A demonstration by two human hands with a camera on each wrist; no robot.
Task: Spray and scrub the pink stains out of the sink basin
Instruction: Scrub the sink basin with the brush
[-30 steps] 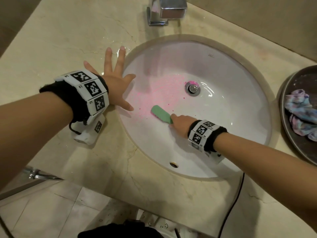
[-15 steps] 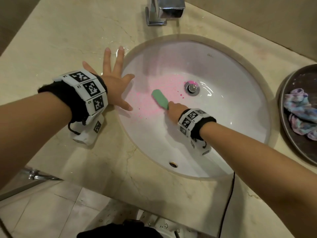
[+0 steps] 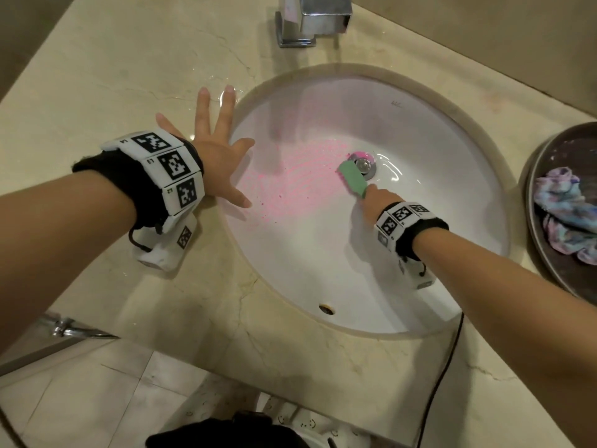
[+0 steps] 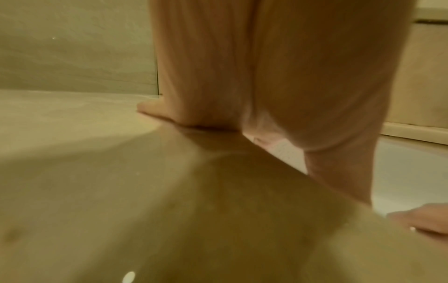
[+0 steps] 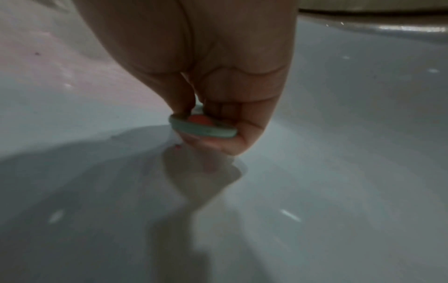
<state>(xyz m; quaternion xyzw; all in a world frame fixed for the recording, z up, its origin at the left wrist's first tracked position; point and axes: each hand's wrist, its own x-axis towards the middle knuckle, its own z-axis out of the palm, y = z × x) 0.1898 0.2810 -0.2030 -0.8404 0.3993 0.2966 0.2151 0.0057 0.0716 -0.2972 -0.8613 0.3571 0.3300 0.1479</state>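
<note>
A: Where was the left hand?

B: Flat on the beige surface at the sink basin's left rim, fingers spread straight, holding nothing; thumb and forefinger reached over the edge above the white bowl.

A: And the right hand?

B: Down inside the bowl, fingers curled round the handle of a green scrub brush. From the wrist the handle's end showed pinched between thumb and fingers. The brush head lay against the drain, which was ringed with pink.

A: The pink stains?

B: They covered the bowl's floor between the drain and the left rim, thinning to specks near the left thumb.

A: Any open room?

B: The bowl's near and right walls were bare white. A faucet stood behind the rim, and a dark tub holding a cloth sat just beside the right edge.
</note>
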